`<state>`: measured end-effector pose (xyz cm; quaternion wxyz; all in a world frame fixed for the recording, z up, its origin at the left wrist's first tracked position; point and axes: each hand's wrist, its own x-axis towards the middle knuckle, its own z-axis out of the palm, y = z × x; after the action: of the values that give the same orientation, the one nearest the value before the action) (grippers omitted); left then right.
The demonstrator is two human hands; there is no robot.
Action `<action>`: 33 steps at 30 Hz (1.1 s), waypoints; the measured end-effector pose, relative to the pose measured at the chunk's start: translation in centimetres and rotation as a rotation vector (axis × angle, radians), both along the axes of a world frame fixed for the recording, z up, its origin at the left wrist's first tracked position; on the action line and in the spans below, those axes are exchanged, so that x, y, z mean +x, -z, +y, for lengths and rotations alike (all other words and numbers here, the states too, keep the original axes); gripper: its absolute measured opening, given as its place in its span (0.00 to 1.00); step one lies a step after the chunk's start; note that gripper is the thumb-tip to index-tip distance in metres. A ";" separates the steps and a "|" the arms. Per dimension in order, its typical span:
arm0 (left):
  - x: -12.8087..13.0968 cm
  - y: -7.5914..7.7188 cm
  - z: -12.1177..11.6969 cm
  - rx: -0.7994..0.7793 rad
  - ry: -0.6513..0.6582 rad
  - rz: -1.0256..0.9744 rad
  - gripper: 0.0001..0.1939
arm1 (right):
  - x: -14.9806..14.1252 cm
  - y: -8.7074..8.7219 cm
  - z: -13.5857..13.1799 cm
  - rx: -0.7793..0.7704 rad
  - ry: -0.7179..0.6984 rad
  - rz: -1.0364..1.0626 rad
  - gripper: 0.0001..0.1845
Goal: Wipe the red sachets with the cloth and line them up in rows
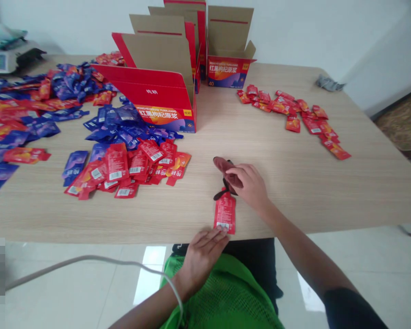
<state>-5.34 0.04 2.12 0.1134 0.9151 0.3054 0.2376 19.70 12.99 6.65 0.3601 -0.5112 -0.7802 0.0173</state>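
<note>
The red packet (225,212) lies flat on the table (315,192), close to the edge by the person's tummy, with its narrow end at 12 o'clock. From the middle of the left hand (207,246) it sits at about 1 o'clock, and from the right hand (248,183) it is at about 7 or 8 o'clock. The left hand is spread out flat with its fingers side by side; the fingertips rest on the 6 o'clock end of the packet, pressing down and not gripping. The right hand is curled, and its thumb and fingers pinch a dark red thing (222,165) with black parts. It may be a small tool, but I cannot tell. Its black parts touch the packet's narrow end. I think the packet is light, soft and bendy, and a bit slippery because it looks shiny. It may have something runny inside, so a hard squeeze in the middle could make it burst. The best place to hold it would be a flat edge, or the wide 6 o'clock end. From the packet, a heap of red packets (116,162) sits between 9 and 10 o'clock, a red box (171,114) at 11, and some loose red packets (292,124) between 1 and 2.
</note>
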 end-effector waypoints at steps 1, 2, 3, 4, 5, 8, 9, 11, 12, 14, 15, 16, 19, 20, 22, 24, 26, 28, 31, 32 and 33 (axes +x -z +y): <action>0.0 0.0 0.0 -0.002 -0.002 -0.008 0.18 | -0.1 -0.7 -0.8 0.034 0.024 0.061 0.11; 0.1 0.1 0.0 -0.005 -0.002 -0.014 0.18 | -0.2 -1.2 -2.0 0.056 0.029 0.112 0.12; 0.1 0.1 -0.1 -0.012 -0.003 -0.019 0.19 | -0.5 -1.6 -3.4 0.058 0.006 0.142 0.13; 0.2 0.2 -0.1 -0.021 -0.001 -0.023 0.19 | -0.9 -1.7 -5.0 0.040 -0.038 0.150 0.14; 0.2 0.3 -0.1 -0.031 0.000 -0.032 0.18 | -1.4 -1.6 -6.7 0.006 -0.097 0.138 0.15; 0.3 0.8 -0.1 -0.059 -0.003 -0.071 0.14 | -2.6 0.1 -10.6 -0.101 -0.258 0.054 0.16; 0.3 0.9 -0.1 -0.062 -0.002 -0.083 0.13 | -2.9 0.9 -11.3 -0.124 -0.277 0.041 0.16; 0.3 0.9 -0.1 -0.059 0.002 -0.086 0.13 | -3.0 2.3 -11.4 -0.161 -0.263 0.043 0.15; 0.2 0.9 0.0 -0.053 0.008 -0.076 0.14 | -2.9 2.8 -10.9 -0.183 -0.242 0.048 0.15; 0.1 0.6 0.0 -0.033 0.018 -0.044 0.17 | -2.5 3.3 -9.0 -0.221 -0.207 0.039 0.14; 0.0 0.4 0.0 -0.027 0.020 -0.023 0.18 | -2.2 3.4 -7.8 -0.222 -0.193 0.023 0.14; 0.0 0.3 0.1 -0.025 0.022 -0.003 0.19 | -1.9 3.4 -6.4 -0.215 -0.180 0.000 0.13; -0.2 0.1 0.0 -0.040 0.026 0.030 0.19 | -1.1 2.8 -2.3 -0.162 -0.123 -0.085 0.10; -0.2 0.1 0.0 -0.048 0.024 0.033 0.20 | -0.8 2.4 -1.3 -0.135 -0.096 -0.101 0.09; -0.2 0.2 0.0 -0.055 0.020 0.027 0.19 | -0.4 1.1 -0.1 -0.066 -0.028 -0.071 0.07; -0.2 0.4 0.0 -0.058 0.016 0.019 0.19 | -0.1 -0.5 -0.5 -0.001 0.043 0.031 0.08; -0.1 0.5 -0.1 -0.056 0.013 0.009 0.20 | -0.3 -2.0 -2.6 0.033 0.065 0.120 0.10; 0.0 0.7 0.0 -0.056 0.008 -0.009 0.20 | -1.0 -2.5 -5.6 0.015 0.004 0.137 0.13; 0.1 0.8 0.0 -0.069 0.006 -0.071 0.17 | -2.5 -1.1 -9.8 -0.116 -0.160 0.082 0.16; 0.1 0.8 0.0 -0.072 0.008 -0.090 0.15 | -2.9 -0.3 -10.8 -0.159 -0.196 0.064 0.16; 0.2 0.8 0.1 -0.074 0.014 -0.098 0.15 | -3.2 0.6 -11.3 -0.188 -0.211 0.055 0.16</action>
<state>-5.18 0.09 1.34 0.1634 0.8997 0.3018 0.2699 16.53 1.71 6.04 0.3279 -0.4573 -0.8143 0.1422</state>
